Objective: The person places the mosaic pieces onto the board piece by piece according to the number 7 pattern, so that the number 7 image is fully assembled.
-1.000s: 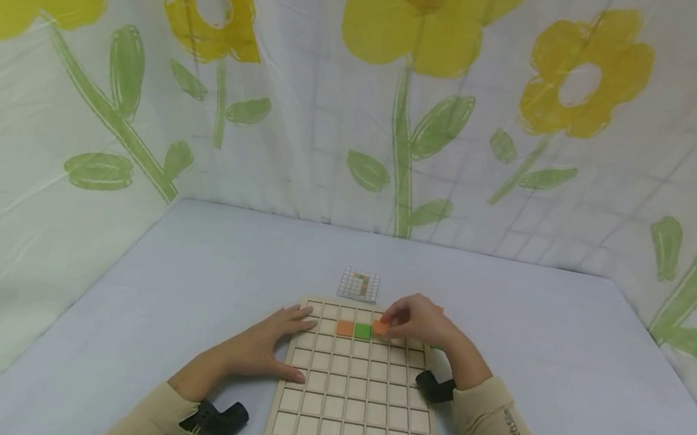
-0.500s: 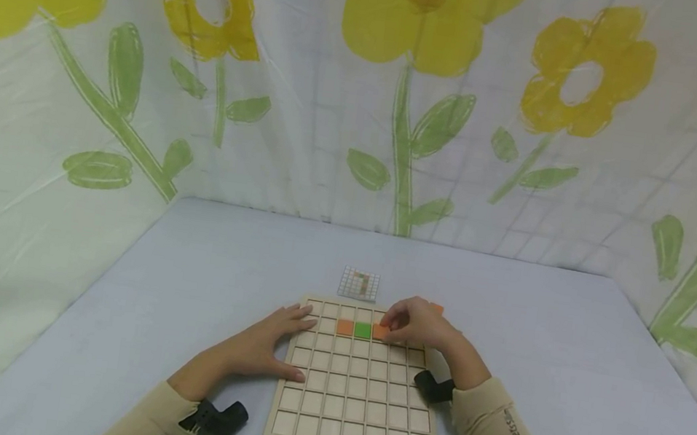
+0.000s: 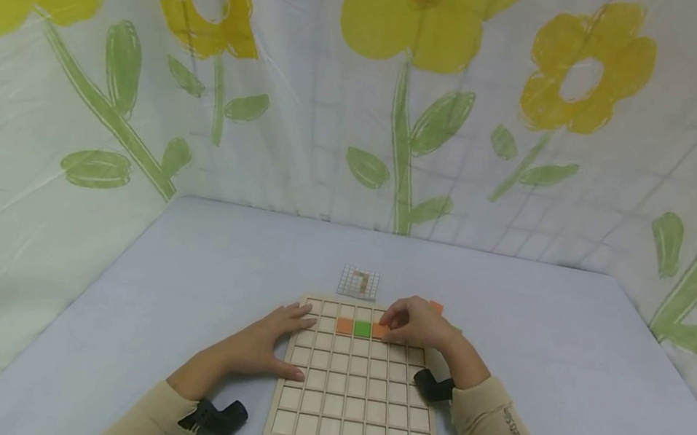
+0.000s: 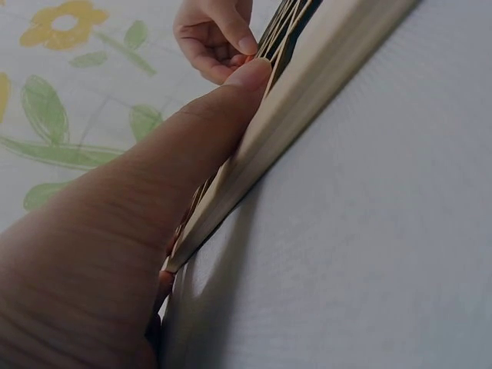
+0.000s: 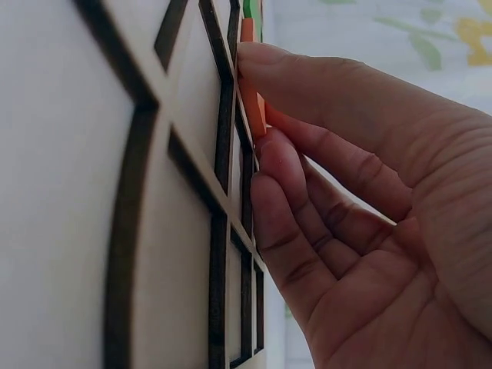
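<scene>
A wooden grid board (image 3: 359, 388) lies flat on the table. In its second row from the back, an orange tile (image 3: 344, 327) and a green tile (image 3: 362, 329) sit side by side. Just right of the green one, my right hand (image 3: 417, 322) pinches another orange tile (image 5: 252, 108) between thumb and fingers, low over its cell. The right wrist view shows this tile slightly tilted, with the other fingers curled beneath. My left hand (image 3: 272, 343) rests on the board's left edge, fingers spread and thumb on the frame.
Behind the board lies a small grid-patterned card (image 3: 359, 283) with coloured squares. Part of a further orange piece (image 3: 436, 308) shows beyond the right hand, mostly hidden. A flower-printed curtain (image 3: 294, 129) hangs along the back of the white table (image 3: 217, 259).
The orange tile in my right hand has gone down from a tilt to nearly flat in line with the green tile. The left hand stays put.
</scene>
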A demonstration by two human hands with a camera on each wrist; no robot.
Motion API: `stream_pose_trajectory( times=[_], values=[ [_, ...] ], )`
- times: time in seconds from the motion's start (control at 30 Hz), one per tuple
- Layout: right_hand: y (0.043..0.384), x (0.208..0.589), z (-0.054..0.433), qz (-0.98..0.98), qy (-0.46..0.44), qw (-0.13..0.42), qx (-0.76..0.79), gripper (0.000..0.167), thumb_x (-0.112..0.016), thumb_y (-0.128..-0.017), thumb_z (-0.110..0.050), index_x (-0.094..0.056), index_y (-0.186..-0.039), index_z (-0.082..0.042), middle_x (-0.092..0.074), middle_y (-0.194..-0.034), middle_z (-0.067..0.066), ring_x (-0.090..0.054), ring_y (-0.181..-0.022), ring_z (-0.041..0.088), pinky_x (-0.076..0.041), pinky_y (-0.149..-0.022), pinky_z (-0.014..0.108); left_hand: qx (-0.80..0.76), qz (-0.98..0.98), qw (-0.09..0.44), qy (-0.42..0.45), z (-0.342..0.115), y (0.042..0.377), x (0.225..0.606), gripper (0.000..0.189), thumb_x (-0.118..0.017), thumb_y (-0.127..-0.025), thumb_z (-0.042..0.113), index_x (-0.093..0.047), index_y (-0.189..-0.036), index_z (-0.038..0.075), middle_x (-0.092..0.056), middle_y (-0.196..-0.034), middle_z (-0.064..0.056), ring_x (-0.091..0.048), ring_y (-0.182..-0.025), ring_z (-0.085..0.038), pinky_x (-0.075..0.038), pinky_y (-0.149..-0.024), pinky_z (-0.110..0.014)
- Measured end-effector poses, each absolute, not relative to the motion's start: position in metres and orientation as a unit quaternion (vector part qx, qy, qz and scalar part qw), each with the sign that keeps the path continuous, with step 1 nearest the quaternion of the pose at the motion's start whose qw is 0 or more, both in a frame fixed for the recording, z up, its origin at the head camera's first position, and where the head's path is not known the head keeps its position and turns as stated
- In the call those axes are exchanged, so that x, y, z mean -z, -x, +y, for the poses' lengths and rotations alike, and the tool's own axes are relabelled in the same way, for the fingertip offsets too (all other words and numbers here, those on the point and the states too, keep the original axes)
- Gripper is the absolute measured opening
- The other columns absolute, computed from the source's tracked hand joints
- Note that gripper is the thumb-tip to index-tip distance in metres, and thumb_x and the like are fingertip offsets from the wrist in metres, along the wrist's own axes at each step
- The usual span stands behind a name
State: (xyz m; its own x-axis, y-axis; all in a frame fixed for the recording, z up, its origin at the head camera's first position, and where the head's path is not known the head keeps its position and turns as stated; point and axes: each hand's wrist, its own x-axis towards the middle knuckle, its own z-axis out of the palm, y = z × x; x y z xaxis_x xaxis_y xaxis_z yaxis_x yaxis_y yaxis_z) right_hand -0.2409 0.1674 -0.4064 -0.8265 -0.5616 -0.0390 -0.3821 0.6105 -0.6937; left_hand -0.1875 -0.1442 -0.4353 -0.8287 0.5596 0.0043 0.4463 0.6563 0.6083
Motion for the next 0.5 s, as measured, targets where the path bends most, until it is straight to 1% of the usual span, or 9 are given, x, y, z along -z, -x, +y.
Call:
stream_pose_trajectory(
  times=[0.27, 0.5],
  values=[
    [0.2415, 0.4078, 0.1671, 0.888, 0.262, 0.127, 0.356, 0.016, -0.077, -0.075, -0.013, -0.071, -0.089, -0.007, -0.065, -0.082, 0.002, -0.055, -0.072, 0.009, -0.049, -0.063, 0.021, -0.309, 0.904, 0.093, -0.279, -0.1446, 0.1877, 0.4359, 0.092, -0.074, -0.067, 0.057, -0.041, -0.141, 0.015, -0.022, -0.155, -0.005, -0.011, -0.144, -0.034, -0.013, -0.115, -0.057],
    [0.2417, 0.4090, 0.1672, 0.888, 0.260, 0.131, 0.356, 0.017, -0.077, -0.075, -0.013, -0.071, -0.090, -0.007, -0.064, -0.082, 0.002, -0.055, -0.073, 0.009, -0.050, -0.064, 0.022, -0.310, 0.905, 0.095, -0.275, -0.1448, 0.1868, 0.4358, 0.092, -0.075, -0.066, 0.058, -0.041, -0.141, 0.016, -0.022, -0.156, -0.004, -0.011, -0.144, -0.034, -0.014, -0.114, -0.058]
  ],
)
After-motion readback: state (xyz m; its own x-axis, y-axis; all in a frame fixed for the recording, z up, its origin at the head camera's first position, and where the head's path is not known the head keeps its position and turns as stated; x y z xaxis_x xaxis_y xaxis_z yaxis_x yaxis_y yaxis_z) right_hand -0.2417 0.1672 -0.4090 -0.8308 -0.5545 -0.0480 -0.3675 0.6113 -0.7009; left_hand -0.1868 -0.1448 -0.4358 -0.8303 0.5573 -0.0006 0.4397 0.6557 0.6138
